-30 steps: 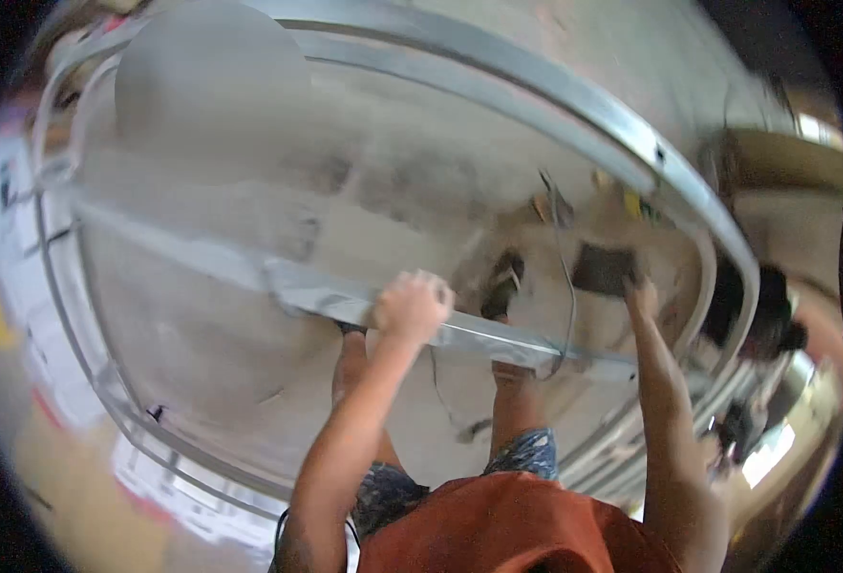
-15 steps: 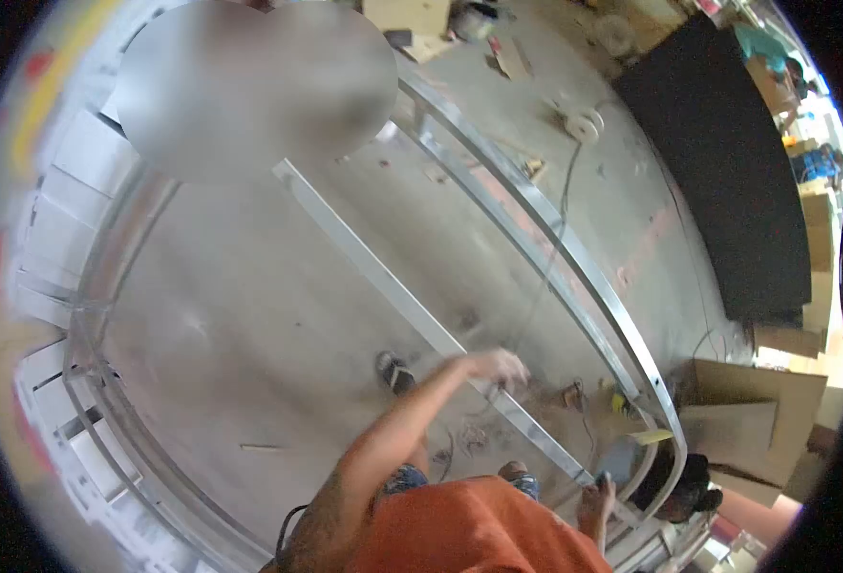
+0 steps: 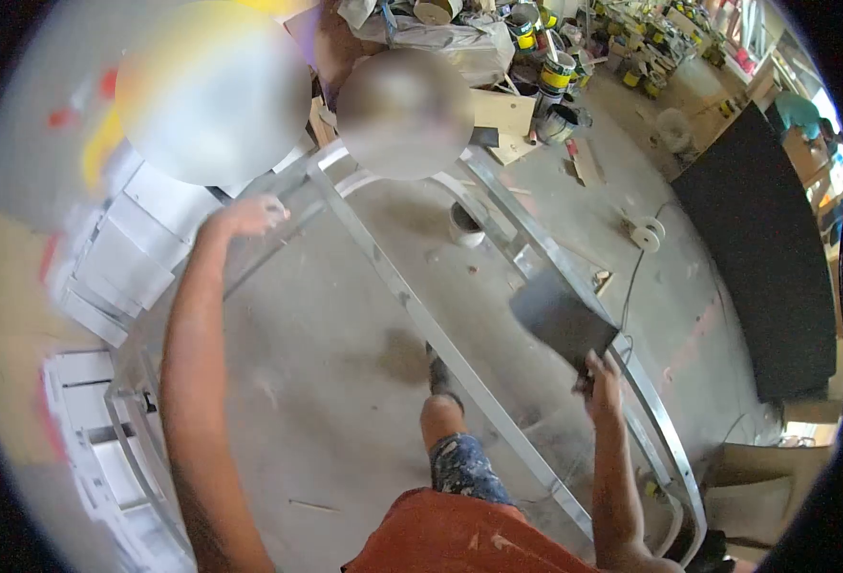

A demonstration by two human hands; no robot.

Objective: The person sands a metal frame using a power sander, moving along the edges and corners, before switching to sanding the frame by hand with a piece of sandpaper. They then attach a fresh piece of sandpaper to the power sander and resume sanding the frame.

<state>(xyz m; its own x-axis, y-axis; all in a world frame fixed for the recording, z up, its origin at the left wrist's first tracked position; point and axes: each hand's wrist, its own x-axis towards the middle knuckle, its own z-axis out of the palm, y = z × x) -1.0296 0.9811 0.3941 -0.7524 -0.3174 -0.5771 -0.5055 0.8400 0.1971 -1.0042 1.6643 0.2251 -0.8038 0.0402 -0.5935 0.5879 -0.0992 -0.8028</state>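
A concrete floor (image 3: pixel 326 382) fills most of the view, stained and scattered with scraps. Along its right edge stands a large black panel (image 3: pixel 765 258). Across the floor lies a big metal frame (image 3: pixel 574 277) of curved silver rails, and one straight metal bar (image 3: pixel 393 286) runs over it from the far end, near the top of the view, down toward the person's legs. Stacked white panels (image 3: pixel 116 258) sit at the left edge of the floor. At the far end, paint cans (image 3: pixel 555 72) crowd together among wood offcuts, and a small white cable reel (image 3: pixel 646 232) lies between the frame and the black panel.

The right hand (image 3: pixel 601 377) is closed on the near corner of a dark flat sheet (image 3: pixel 563 323), which it holds above the frame's right rail, close beside the straight bar. The left hand (image 3: pixel 249 215) reaches out to the frame's far-left corner with its fingers curled; motion blur makes it hard to tell whether it grips the rail or only rests there.
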